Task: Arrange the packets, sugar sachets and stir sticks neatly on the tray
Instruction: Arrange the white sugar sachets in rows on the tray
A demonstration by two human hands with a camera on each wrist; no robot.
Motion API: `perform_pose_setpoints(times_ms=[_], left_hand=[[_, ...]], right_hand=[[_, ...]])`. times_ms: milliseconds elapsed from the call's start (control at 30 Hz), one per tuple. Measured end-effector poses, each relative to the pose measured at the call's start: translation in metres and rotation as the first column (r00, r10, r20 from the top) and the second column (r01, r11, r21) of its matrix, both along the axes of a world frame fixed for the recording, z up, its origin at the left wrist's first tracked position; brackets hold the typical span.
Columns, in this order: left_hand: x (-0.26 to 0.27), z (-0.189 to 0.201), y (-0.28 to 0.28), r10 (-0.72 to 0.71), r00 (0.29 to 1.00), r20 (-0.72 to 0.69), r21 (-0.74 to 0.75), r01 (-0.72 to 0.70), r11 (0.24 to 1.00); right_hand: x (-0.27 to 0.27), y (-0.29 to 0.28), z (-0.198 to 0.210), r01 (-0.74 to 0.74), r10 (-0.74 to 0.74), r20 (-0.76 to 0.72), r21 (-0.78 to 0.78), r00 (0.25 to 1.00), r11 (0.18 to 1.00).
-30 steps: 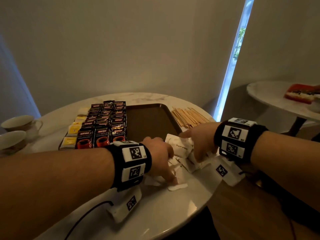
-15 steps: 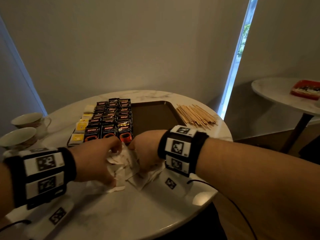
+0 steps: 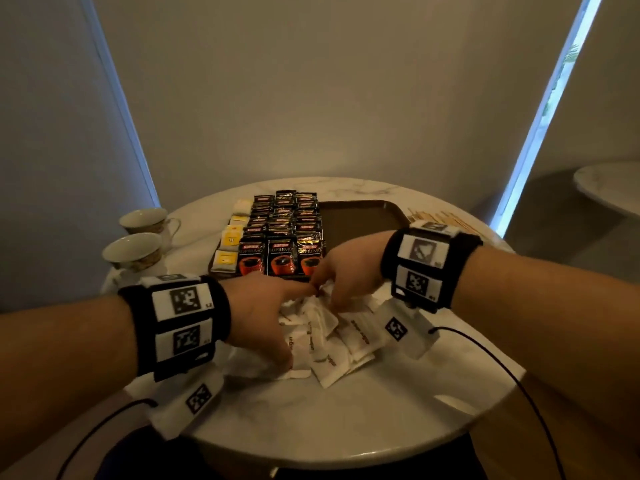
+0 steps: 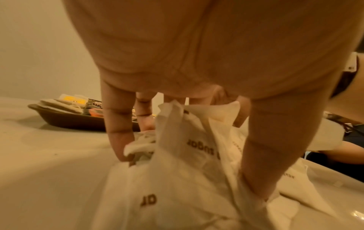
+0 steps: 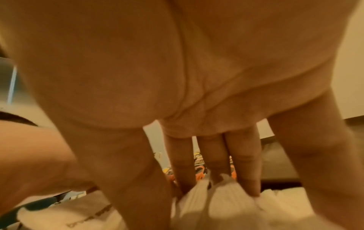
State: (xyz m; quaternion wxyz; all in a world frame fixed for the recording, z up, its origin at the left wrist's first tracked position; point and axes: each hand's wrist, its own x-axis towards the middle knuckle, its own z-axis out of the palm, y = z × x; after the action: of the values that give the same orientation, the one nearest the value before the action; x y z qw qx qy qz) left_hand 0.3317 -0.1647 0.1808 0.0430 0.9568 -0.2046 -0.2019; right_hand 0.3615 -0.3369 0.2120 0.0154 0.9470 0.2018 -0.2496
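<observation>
A loose pile of white sugar sachets (image 3: 332, 341) lies on the marble table in front of the brown tray (image 3: 360, 220). My left hand (image 3: 298, 323) grips the pile's left side, several sachets (image 4: 187, 155) standing up between its thumb and fingers. At the pile's far edge my right hand (image 3: 330, 294) has thumb and fingers down around bunched sachets (image 5: 216, 202). Black and red coffee packets (image 3: 282, 251) fill the tray's left half in rows, with yellow tea packets (image 3: 228, 240) beside them. Wooden stir sticks (image 3: 436, 216) lie right of the tray, partly hidden by my right wrist.
Two white cups (image 3: 135, 251) stand at the table's left edge. The tray's right half is bare. A second round table (image 3: 609, 181) stands at the far right. Black cables hang from both wristbands over the table's near edge.
A second ago my right hand held one sachet up, apart from my left. Both hands have since closed in on the pile, which is now bunched between them.
</observation>
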Motion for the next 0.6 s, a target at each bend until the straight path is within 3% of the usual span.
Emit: perform_pose_setpoints(times_ms=[167,300,367,467,600], left_hand=[[-0.006,-0.002,0.001,-0.039,0.999,0.006,0.029,0.039,0.999],[-0.007,0.01,0.005,-0.019,1.0,0.002,-0.061,0.02,0.998],[-0.003,0.017,0.011,0.052,0.998,0.026,-0.136,-0.048,0.99],[0.011,0.021,0.017,0.207,0.974,0.092,-0.199,-0.186,0.962],[0.025,0.014,0.014,0.301,0.943,0.143,-0.13,-0.284,0.95]], right_hand=[[-0.002,-0.012,-0.006,0.045,-0.044,-0.051,0.009,0.998,0.999],[0.0,-0.024,0.002,0.147,-0.129,-0.196,0.08,0.972,0.986],[0.003,-0.027,0.01,0.171,-0.154,-0.134,0.126,0.979,0.977],[0.011,-0.025,0.018,0.204,-0.224,0.099,0.184,0.97,0.962],[0.02,-0.015,0.007,0.227,-0.237,0.105,0.101,0.966,0.969]])
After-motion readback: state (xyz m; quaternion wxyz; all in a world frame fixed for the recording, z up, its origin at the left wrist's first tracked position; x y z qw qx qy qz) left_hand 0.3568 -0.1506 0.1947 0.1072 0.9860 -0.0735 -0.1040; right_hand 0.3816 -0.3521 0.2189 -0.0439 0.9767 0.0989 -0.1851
